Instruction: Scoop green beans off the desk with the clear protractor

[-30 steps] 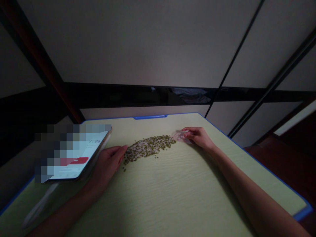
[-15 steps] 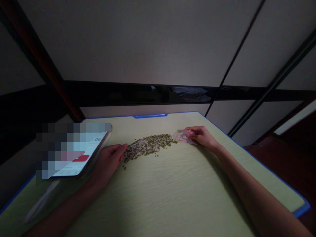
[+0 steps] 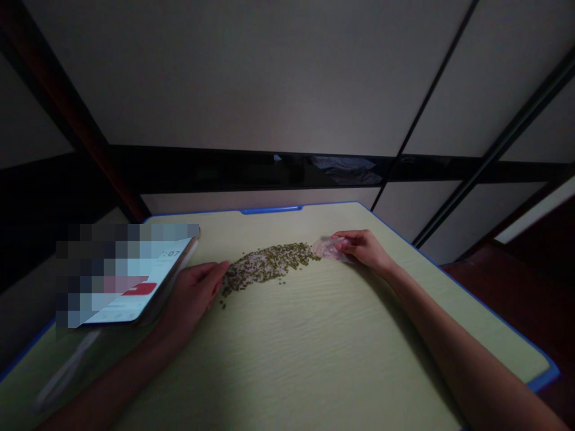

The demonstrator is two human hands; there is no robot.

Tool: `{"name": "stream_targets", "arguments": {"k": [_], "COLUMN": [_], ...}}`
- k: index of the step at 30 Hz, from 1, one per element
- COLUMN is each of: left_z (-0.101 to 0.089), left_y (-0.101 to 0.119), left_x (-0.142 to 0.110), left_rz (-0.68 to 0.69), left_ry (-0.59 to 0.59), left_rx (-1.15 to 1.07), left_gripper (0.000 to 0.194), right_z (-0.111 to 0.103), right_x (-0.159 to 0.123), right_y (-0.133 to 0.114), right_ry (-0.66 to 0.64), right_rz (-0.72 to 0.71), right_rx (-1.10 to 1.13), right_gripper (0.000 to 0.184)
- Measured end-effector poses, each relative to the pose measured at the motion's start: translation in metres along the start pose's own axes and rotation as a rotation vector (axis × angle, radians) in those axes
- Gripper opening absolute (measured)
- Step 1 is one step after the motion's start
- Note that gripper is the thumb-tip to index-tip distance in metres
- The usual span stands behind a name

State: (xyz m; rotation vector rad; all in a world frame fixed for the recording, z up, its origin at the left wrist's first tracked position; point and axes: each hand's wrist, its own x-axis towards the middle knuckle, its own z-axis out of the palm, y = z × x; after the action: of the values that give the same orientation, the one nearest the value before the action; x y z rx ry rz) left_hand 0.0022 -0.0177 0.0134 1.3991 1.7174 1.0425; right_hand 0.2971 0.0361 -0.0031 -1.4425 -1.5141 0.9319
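A long heap of small green beans mixed with white grains (image 3: 269,262) lies across the middle of the table, with a few loose beans around it. My left hand (image 3: 195,293) rests at the heap's left end, thumb and fingers pinched together. Whether anything is between those fingertips is hidden. At the heap's right end, my right hand (image 3: 362,248) pinches a thin, pinkish, partly see-through sheet (image 3: 329,247), which looks like plastic. The sheet's near edge touches or almost touches the beans there.
A phone or tablet (image 3: 148,293) with a lit, partly blurred screen leans at the left, beside my left forearm. A pale strap or cable (image 3: 67,371) lies below it. The light table (image 3: 309,347) has a blue rim, and cabinet panels (image 3: 260,78) stand behind it.
The view has shifted slightly. Both hands keep their places at the two ends of the heap, and the heap looks the same. The clock digits on the screen have gone from 06 to 07.
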Motion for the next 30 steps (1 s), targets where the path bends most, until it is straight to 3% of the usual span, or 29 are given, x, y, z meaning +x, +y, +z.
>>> {"name": "stream_targets", "arguments": {"k": [30], "left_z": [-0.0016], "left_y": [0.0042], "left_x": [-0.0010], "left_rz": [0.002], "left_ry": [0.001], "left_rx": [0.015], "left_gripper": [0.038], "right_z": [-0.0080], "right_x": [-0.0065], "right_y": [0.0003], "right_ry": [-0.066], "right_rz": [0.048], "right_rx": [0.032], "right_gripper": [0.041]}}
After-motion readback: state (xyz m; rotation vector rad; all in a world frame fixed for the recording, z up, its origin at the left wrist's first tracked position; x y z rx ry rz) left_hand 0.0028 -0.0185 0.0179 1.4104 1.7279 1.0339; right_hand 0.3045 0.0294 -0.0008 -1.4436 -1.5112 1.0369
